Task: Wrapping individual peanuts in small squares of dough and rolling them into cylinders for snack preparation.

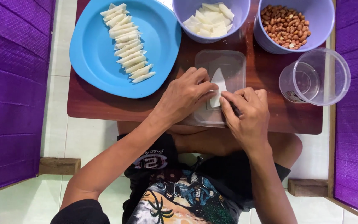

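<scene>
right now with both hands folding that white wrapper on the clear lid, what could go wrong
The white wrapper is pinched by the left hand and right hand on a clear lid; the lid might slide. The empty clear container lies tilted near the table edge and could roll off. A right elbow swing could knock it.

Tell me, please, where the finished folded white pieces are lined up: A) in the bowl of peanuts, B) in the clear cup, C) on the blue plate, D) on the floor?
C: a row of folded white pieces lies on the blue plate, left of both hands.
</scene>
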